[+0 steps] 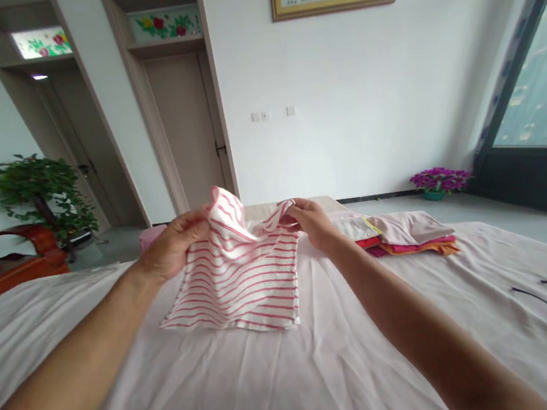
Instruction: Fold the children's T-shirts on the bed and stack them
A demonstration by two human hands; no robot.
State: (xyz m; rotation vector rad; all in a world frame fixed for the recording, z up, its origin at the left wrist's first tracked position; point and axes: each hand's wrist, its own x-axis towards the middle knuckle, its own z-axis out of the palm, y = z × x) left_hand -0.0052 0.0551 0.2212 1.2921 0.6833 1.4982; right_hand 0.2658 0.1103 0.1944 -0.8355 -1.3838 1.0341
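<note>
Left hand [173, 245] and right hand [311, 221] are pinching striped cloth [248, 281] at its far end; clothes pile [412, 228] is lying rightward of it.

The striped cloth [251, 284] looks matt, the chair [36, 262] glossy wood.

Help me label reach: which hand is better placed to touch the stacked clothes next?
Probably the right hand: it is nearer the stacked clothes, while the left hand grips the striped cloth's opposite side.
</note>
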